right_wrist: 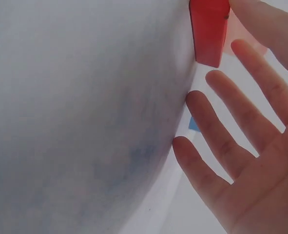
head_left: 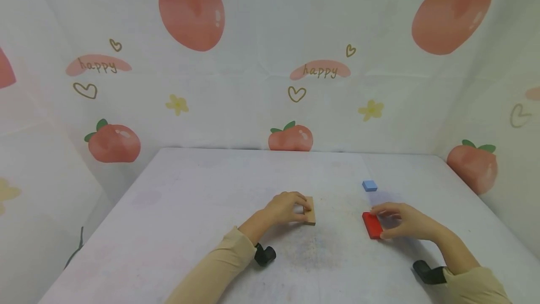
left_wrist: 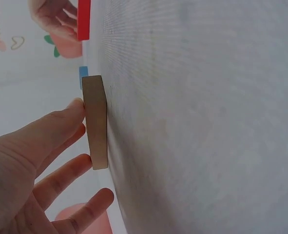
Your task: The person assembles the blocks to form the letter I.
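Observation:
A wooden block (head_left: 310,218) lies flat on the white table. My left hand (head_left: 288,208) is over its left side, and in the left wrist view the thumb and fingertips reach the upper face of the wooden block (left_wrist: 97,122) without wrapping round it. To the right lies a red block (head_left: 371,225). My right hand (head_left: 405,222) is beside it, thumb at the near right corner and fingers at the far end. The right wrist view shows these fingers spread and fairly straight, with the thumb at the red block (right_wrist: 209,34).
A small blue block (head_left: 369,186) lies farther back on the white table (head_left: 190,186), beyond the red one. Behind the table hangs a pale curtain (head_left: 244,60) printed with fruit. Black wrist mounts (head_left: 265,255) sit close to the tabletop.

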### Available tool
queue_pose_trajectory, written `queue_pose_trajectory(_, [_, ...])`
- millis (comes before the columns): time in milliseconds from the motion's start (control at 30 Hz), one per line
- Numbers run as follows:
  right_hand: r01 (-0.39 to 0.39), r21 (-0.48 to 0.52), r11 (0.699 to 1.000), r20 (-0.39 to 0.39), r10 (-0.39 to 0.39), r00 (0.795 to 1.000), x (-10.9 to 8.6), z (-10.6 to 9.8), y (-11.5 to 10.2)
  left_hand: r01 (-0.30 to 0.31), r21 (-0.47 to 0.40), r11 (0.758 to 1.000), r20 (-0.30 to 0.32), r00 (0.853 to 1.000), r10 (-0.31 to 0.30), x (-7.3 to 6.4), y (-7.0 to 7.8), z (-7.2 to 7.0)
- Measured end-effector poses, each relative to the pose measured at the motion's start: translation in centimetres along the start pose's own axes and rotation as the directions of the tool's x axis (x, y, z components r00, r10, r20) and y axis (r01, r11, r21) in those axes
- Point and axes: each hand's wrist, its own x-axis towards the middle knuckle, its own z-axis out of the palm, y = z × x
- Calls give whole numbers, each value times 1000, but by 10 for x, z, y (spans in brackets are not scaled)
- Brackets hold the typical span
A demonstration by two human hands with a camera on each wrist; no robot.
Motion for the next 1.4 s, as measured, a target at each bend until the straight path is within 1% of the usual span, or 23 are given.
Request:
queue_pose_trajectory(33, [-7, -3, 1000, -1, 7, 1000, 0, 0, 0, -2, -3, 1000, 0, 1000, 2, 0, 0, 0])
queue_pose_trajectory(67, [-15, -5, 1000, 0, 15, 1000, -1, 0, 0, -26, 3, 1000, -14, 1000, 27, 3, -7, 5])
queue_pose_trajectory(167, [-24, -11, 1000, 5, 24, 1000, -2, -1, 1, -25, 0, 1000, -12, 1000, 25, 3, -7, 4])
queue_pose_trajectory(267, [-36, -14, 999, 10, 36, 999, -2, -1, 1, -12, -5, 1000, -8, 1000, 12, 2, -6, 4])
queue_pose_trajectory(300, [-37, -19, 999, 13, 37, 999, -2, 0, 1, 17, -13, 1000, 7, 1000, -17, -1, 1, -1])
queue_pose_trajectory(533, [-59, -73, 996, 17, 61, 998, -2, 0, 1, 47, -2, 999, 7, 999, -47, -2, 5, -3])
queue_pose_trajectory(900, [-45, -120, 992, -2, 45, 999, -2, 1, -1, 52, -16, 998, 3, 999, -52, -1, 4, -1])
queue_pose_trajectory(1167, [-16, -113, 993, -4, 16, 1000, 0, 0, -3, 72, 0, 997, 4, 997, -72, -1, 4, 0])
queue_pose_trajectory(1367, [5, -100, 995, -6, -6, 1000, 2, 1, -4, 89, -18, 996, 7, 996, -89, 0, 4, 1])
queue_pose_trajectory(1400, [6, -95, 995, -6, -7, 1000, 2, 1, -5, 67, -15, 998, -11, 998, -67, 3, -3, 7])
